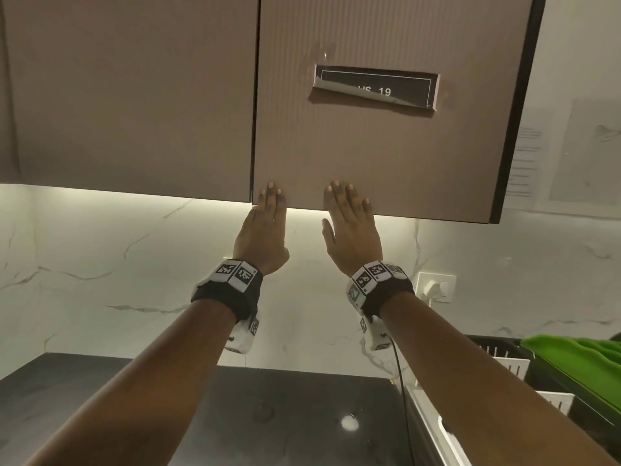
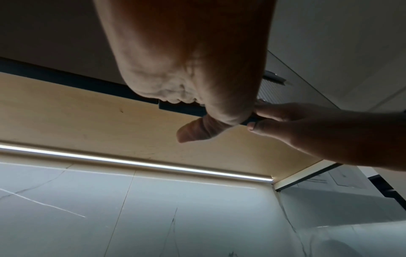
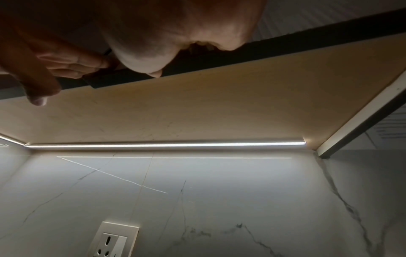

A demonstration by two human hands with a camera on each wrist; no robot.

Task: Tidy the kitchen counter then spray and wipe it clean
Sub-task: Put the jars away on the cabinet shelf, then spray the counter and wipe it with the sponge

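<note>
Pressing the upper cabinet door (image 1: 369, 156) w/ left hand (image 1: 263, 230) & right hand (image 1: 353, 233), fingers flat, gripping nothing; we judge tidying's in hand; next, spray bottle & cloth.

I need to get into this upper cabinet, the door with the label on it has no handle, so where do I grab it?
Grip the bottom edge of the labelled cabinet door, coming from below. Its face is flat, without a knob, and the lower edge overhangs free. Left hand and right hand lie flat there.
</note>
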